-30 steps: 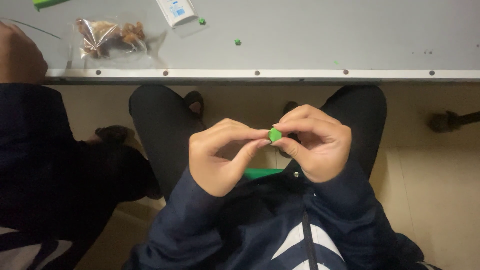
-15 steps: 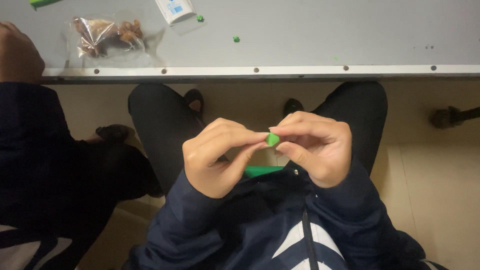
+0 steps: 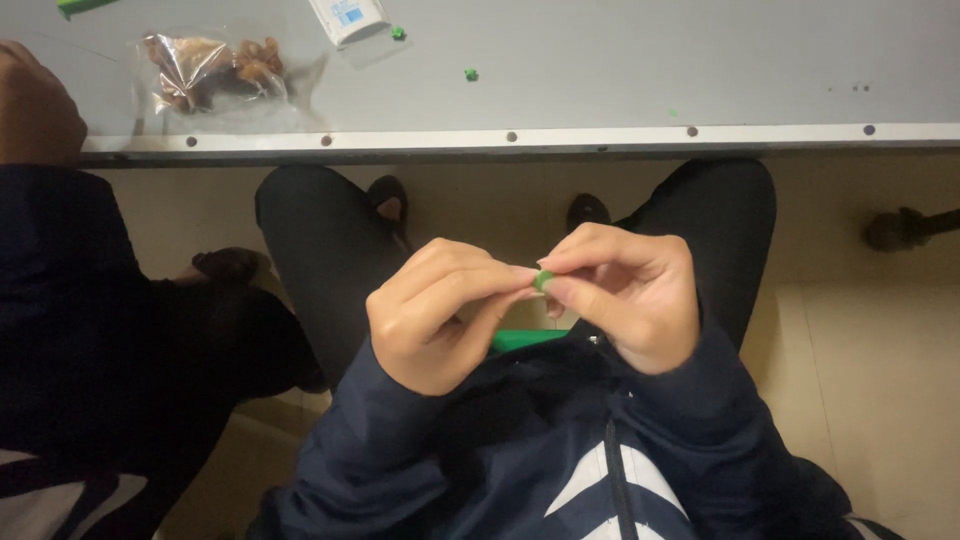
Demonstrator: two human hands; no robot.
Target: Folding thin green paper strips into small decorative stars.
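Navy zip jacket (image 3: pixel 560 450) with white chevron stripes (front zipper centred), long sleeves, black trousers (image 3: pixel 330 250), possibly dark sandals.

Green bit (image 3: pixel 542 279) now less exposed between the hands' pinching fingertips (image 3: pixel 520 272), slightly lower.

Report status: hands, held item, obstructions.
Left hand and right hand pinch small green piece together over lap. Grey metal-edged table beyond. Nothing blocking.

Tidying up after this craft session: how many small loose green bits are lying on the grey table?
2: one green bit beside the white packet, another green bit further right. More may lie outside the frame.
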